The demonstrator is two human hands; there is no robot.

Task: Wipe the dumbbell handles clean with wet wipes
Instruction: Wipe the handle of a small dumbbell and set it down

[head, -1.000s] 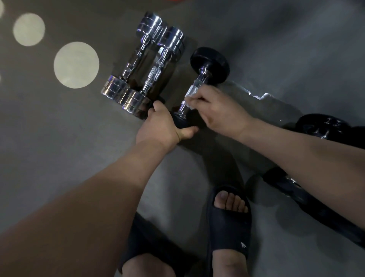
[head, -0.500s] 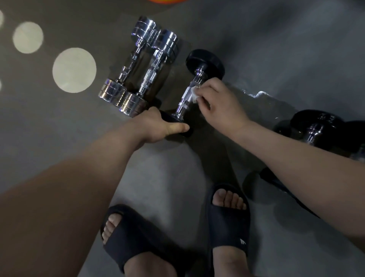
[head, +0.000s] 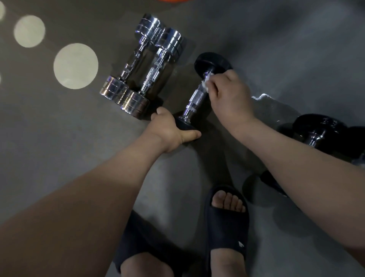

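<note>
A black-headed dumbbell point(head: 212, 63) lies on the grey floor with its chrome knurled handle point(head: 196, 98) bare along the lower half. My left hand point(head: 167, 128) grips its near black head and holds it steady. My right hand point(head: 229, 95) pinches a small white wet wipe point(head: 206, 82) against the far end of the handle, close to the far head. Two chrome dumbbells point(head: 146, 65) lie side by side just to the left, touching each other.
More black dumbbells point(head: 320, 128) lie at the right, partly behind my right forearm. My feet in dark slides point(head: 227, 223) stand at the bottom. Pale round light spots point(head: 76, 66) mark the floor at the left. An orange object point(head: 171, 1) peeks in at the top edge.
My right hand has slid the wipe up the handle from near the lower head to the far head. My left hand has kept its grip on the near head.
</note>
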